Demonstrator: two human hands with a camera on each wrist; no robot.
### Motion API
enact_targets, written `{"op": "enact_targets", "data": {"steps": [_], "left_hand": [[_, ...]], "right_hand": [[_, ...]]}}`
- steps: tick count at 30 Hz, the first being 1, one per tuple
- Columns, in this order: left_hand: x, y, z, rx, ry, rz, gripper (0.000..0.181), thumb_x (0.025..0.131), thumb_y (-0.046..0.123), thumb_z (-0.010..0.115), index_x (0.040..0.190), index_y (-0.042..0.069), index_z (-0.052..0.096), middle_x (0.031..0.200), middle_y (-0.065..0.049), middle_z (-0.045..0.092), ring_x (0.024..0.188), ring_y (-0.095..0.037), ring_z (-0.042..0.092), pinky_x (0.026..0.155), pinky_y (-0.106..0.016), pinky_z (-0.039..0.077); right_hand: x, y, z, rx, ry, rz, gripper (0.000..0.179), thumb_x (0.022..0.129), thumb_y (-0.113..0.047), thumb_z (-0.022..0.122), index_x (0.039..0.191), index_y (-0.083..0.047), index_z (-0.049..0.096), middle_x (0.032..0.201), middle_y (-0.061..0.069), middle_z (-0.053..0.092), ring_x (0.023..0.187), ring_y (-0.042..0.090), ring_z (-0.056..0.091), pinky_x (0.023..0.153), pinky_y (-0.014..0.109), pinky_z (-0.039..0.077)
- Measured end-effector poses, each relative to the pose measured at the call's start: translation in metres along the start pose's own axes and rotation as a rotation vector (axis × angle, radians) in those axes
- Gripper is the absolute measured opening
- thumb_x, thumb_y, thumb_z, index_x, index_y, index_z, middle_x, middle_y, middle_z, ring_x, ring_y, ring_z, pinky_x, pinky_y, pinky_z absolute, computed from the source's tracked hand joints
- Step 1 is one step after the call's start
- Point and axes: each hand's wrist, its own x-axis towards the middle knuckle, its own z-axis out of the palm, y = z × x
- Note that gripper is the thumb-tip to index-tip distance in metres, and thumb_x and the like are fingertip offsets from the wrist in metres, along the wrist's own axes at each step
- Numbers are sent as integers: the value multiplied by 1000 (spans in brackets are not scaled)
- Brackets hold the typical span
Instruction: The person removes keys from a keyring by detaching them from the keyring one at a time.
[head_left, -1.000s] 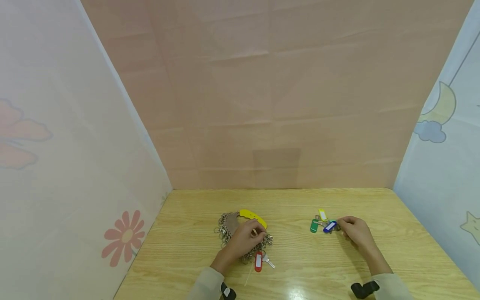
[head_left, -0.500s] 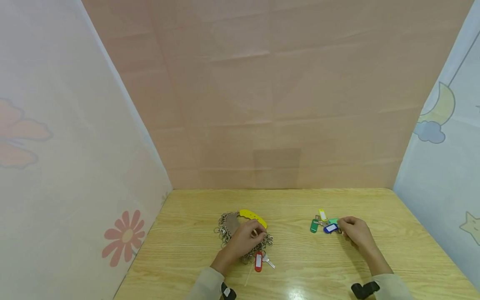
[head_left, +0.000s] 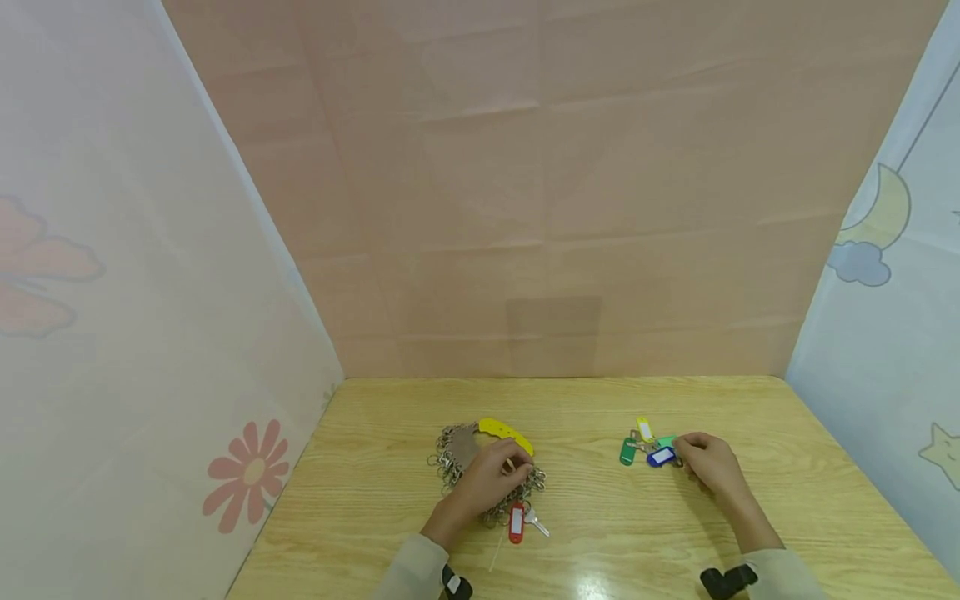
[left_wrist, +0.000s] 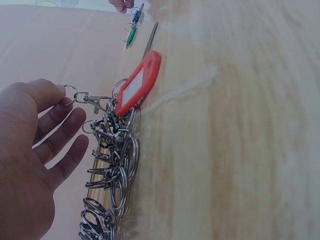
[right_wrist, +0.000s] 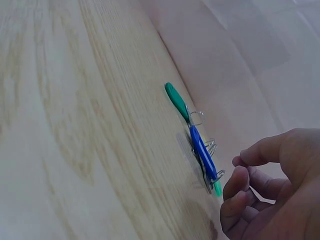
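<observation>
My left hand [head_left: 489,482] is over a bunch of metal clasps and rings on a grey plate [head_left: 463,446] with a yellow handle [head_left: 507,435]. In the left wrist view, its thumb and forefinger pinch a split ring [left_wrist: 70,95] joined to a swivel clasp [left_wrist: 92,100]. Beside the bunch lies a red key tag [head_left: 517,523] with a key [head_left: 537,523]. My right hand [head_left: 714,468] hovers beside a blue key tag [head_left: 662,457], fingers loosely curled with nothing visible between them. Next to the blue tag lie a light green tag [head_left: 667,442], a dark green tag [head_left: 627,452] and a yellow tag [head_left: 644,429].
The wooden table [head_left: 585,500] is bounded by a beige cloth [head_left: 450,208] behind, with printed cloths at left and right. A thin pale strip [head_left: 497,552] sticks out below the bunch, near the red tag.
Between a second and half a second ago, the blue tag turned from a tilted position to lying flatter, showing more of the light green tag. Both hands stay nearly still.
</observation>
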Motion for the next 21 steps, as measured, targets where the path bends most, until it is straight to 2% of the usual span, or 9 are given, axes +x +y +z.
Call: {"op": "enact_targets", "data": {"steps": [3,10,16,21], "left_hand": [[1,-1,0,-5,-4,14,15,108,24,66,113,14,76,104,7,70,92,3,60,81,-19,56],[2,-2,2,-30,-23,34,15,108,21,66,115,11,75,105,5,70,92,3,60,81,-18,56],[1,-2,5,-33,-62,25,14,107,19,67,117,13,74,105,6,69,92,3,60,81,-18,56],[1,-3,7,-44,-63,23,13,106,16,68,117,13,74,106,4,69,93,3,60,82,-19,56]], "right_hand": [[-2,-4,3,14,-3,-9,49,111,-25,52,139,15,53,76,2,62,57,8,48,50,25,44],[-9,-18,21,-11,-21,-71,46,111,-25,55,137,13,56,102,13,66,70,12,56,54,25,46],[-24,-33,47,-23,-88,-176,35,110,-21,60,126,9,64,93,12,62,67,12,50,54,22,41],[-32,-42,72,-49,-113,-229,26,107,-18,64,118,5,69,100,13,67,67,12,53,57,23,46]]}}
